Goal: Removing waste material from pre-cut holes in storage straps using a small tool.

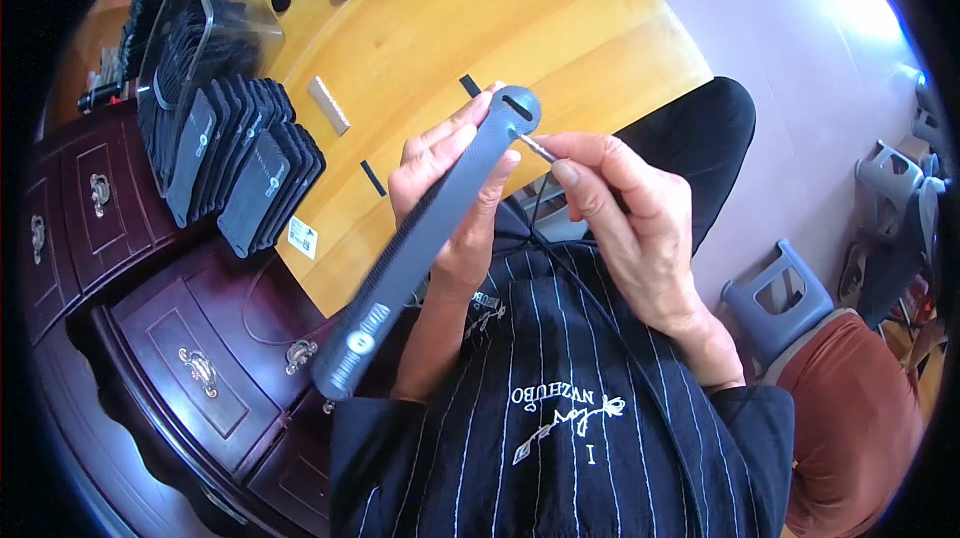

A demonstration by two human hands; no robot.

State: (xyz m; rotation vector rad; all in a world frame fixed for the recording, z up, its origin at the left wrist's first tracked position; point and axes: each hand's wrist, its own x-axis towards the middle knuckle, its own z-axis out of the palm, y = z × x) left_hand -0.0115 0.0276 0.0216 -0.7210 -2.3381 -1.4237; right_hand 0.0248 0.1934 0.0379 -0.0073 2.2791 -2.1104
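Observation:
My left hand (pixel 445 168) is closed around a dark grey strap (pixel 440 203) near its rounded upper end, which has a slot. The strap slants down to the lower left, with pale printing near its far end. In my right hand (pixel 630 208) a thin pen-like tool (pixel 538 148) is pinched between thumb and fingers. Its silvery tip meets, or nearly meets, the strap edge just below the slot; I cannot tell if they touch. The tool's rear end is hidden by my palm. A dark cord (pixel 590 298) runs down from near my hands across my striped apron (pixel 560 348).
Stacks of dark fabric pieces (pixel 230 153) stand on the wooden table's (pixel 430 38) left side. Small black strips (pixel 373 178), a beige strip (pixel 328 105) and a white label (pixel 302 238) lie there. Dark drawers (pixel 190 358) are left; a grey stool (pixel 775 298) is right.

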